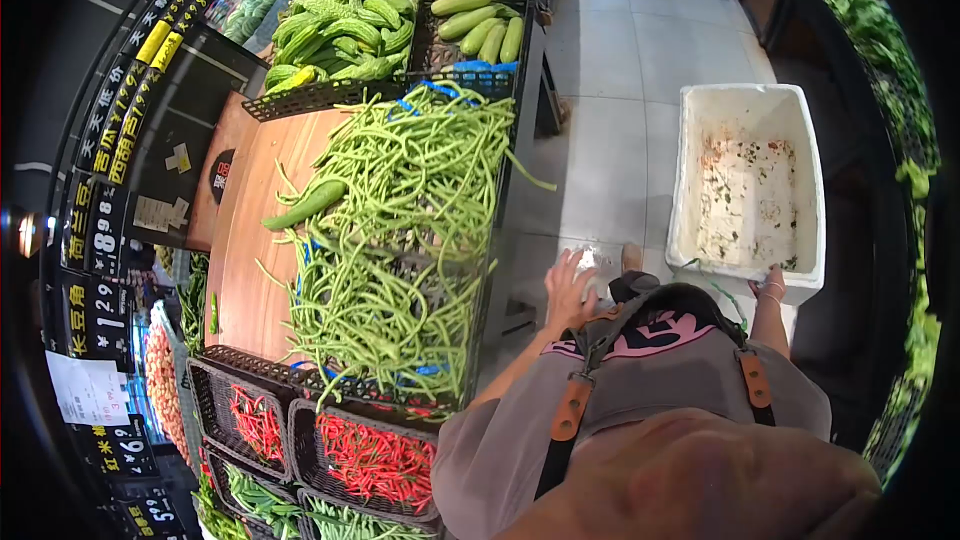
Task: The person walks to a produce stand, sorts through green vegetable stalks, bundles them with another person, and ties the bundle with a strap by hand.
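A white foam box (687,175) with reddish and dark green scraps on its inside floor is in front of me, to the right. My right hand (771,286) is at its near right edge, fingers closed over the rim. A thin green strap or stem (722,292) trails from the near side of the box across my front. To the left, my left hand (570,290) is held above the floor with its fingers spread and nothing in them. Long green beans (400,210) lie heaped on the stand beside that hand, apart from it.
A wooden-topped stand (262,210) runs along my left, with bitter melons (345,30), pale green squashes (482,25) and red chillies (375,460) in black crates. Price boards (110,210) hang beyond. Leafy greens (880,60) line a dark shelf on the right. Tiled floor (605,150) lies between.
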{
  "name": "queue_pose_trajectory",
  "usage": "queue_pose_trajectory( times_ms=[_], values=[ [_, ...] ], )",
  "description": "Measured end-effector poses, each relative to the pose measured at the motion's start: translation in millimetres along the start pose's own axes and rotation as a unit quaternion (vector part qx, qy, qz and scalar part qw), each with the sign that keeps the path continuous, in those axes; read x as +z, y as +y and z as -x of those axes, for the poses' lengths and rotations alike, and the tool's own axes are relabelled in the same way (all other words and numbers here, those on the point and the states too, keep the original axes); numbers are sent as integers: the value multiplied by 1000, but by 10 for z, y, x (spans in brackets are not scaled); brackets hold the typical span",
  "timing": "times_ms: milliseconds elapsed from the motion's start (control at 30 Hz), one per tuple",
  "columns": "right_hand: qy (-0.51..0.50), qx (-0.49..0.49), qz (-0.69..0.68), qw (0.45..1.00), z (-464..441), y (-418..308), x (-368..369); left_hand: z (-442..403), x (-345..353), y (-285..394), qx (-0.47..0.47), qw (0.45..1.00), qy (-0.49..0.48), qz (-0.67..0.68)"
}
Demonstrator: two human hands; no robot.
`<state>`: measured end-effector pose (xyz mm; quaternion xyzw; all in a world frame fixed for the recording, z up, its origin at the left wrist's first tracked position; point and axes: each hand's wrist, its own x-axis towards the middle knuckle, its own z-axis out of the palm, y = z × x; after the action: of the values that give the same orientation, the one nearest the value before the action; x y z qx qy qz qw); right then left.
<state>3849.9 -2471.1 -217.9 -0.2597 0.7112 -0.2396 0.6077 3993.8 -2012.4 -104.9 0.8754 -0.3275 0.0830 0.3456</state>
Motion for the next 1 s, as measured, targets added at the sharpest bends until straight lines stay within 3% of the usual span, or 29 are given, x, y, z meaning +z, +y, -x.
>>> queue_pose_trajectory(
  times_ms=[33, 100, 167, 233, 300, 367, 400, 467, 500, 600, 700, 767, 800, 900, 1000],
  values=[
    [-5, 3, 7, 1000, -124, -109, 335, -236, 13, -37, -20, 1000, 5, -6],
    [-151, 20, -72, 986, -358, -216, 1001, -725, 67, -21, -34, 999, 10, -11],
    [-206, 91, -132, 965, -541, -361, 1767, -1258, 99, 58, -32, 999, 8, -10],
    [-241, 98, -107, 960, -502, -646, 2754, -1821, 222, 88, -34, 999, 8, -13],
    [-292, 165, -48, 941, -721, -739, 3435, -2138, 383, 90, -42, 999, 27, -8],
    [-295, 55, 93, 949, -137, -954, 3831, -2381, 539, -7, -39, 999, 23, -5],
    [-293, 57, 93, 950, -67, -977, 4023, -2498, 621, -74, -37, 999, 15, 9],
    [-340, -93, 385, 853, 4, -1063, 4302, -2761, 702, -142, -35, 999, 4, 26],
    [-338, -94, 384, 854, 16, -1081, 4389, -2944, 734, -172, -21, 999, -4, 33],
    [-423, -160, 524, 721, -26, -1067, 4553, -3467, 898, -373, 8, 999, -10, 51],
    [-387, -212, 632, 638, 15, -1270, 4514, -4053, 1043, -644, 48, 996, -4, 76],
    [-334, -399, 657, 546, -977, -1104, 4511, -4450, 1105, -843, 72, 993, 7, 92],
    [-321, -533, 647, 440, -1930, -892, 4445, -4671, 1134, -963, 83, 993, 12, 85],
    [-291, -325, 720, 540, -1527, -1170, 4380, -5257, 1081, -1250, 97, 992, 36, 73],
    [-287, -246, 738, 560, -1256, -1192, 4690, -5672, 995, -1589, 86, 993, 45, 65]
  ],
)
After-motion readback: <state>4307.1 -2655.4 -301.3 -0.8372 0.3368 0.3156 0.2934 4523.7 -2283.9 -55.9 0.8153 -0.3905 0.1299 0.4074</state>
